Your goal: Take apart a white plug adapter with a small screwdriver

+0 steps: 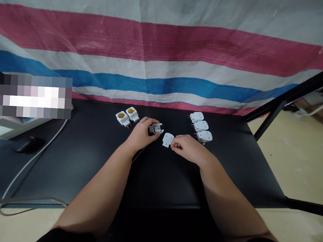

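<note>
Near the middle of the black surface (158,178), a little back from its far edge, the left hand (141,134) has its fingers (152,123) closed over an opened white plug housing (157,128). The right hand (185,147) sits just beside it, its fingers curled together at the corner of a loose white plug cover (167,139); whether they pinch the cover or only touch it cannot be told.

The opened housing is the one container in play, its shell holding small metal parts and a speck of red. If it tips in the grip, those parts could drop out, and a slip of the fingers could send the unsecured cover skidding across the surface.

Toward the far edge, left of the hands, two white plug adapters (123,119) with brass-coloured centres lie side by side. Three closed white plug bodies (201,126) form a short row to the right, the nearest almost at the right hand, where a careless sweep could knock them. A computer mouse (29,144) and white cable (37,154) lie toward the left edge.
</note>
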{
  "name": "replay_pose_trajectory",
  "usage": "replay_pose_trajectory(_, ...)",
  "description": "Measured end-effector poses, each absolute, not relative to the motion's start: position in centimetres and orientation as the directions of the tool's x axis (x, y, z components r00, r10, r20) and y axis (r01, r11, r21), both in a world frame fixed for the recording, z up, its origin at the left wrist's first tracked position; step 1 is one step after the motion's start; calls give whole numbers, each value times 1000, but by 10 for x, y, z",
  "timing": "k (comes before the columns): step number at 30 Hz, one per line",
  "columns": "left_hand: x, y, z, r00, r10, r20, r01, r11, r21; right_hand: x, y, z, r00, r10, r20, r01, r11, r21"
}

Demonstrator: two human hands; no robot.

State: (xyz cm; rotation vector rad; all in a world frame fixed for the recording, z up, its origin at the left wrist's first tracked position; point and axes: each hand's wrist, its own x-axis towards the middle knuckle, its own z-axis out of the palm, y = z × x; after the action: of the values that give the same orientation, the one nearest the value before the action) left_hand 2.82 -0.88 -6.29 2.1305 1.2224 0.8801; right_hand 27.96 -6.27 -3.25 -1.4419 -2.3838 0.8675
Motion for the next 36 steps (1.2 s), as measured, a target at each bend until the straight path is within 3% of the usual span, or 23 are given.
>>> replay_pose_trajectory(4,28,-9,-62,385,885,261,544,-446,711,279,-64,-28,-494,861,-118,753,356,-554)
replay_pose_trajectory(14,28,-8,-65,388,881,271,546,-457,702,286,-61,-44,-410,903,-130,762,261,-592)
replay_pose_trajectory(23,28,-9,-64,394,880,267,531,-455,715,278,-65,-31,-417,898,-142,783,275,-557)
replay_pose_trajectory(36,28,-11,-59,401,882,247,529,-443,724,277,-64,-35,-446,887,-120,740,290,-607)
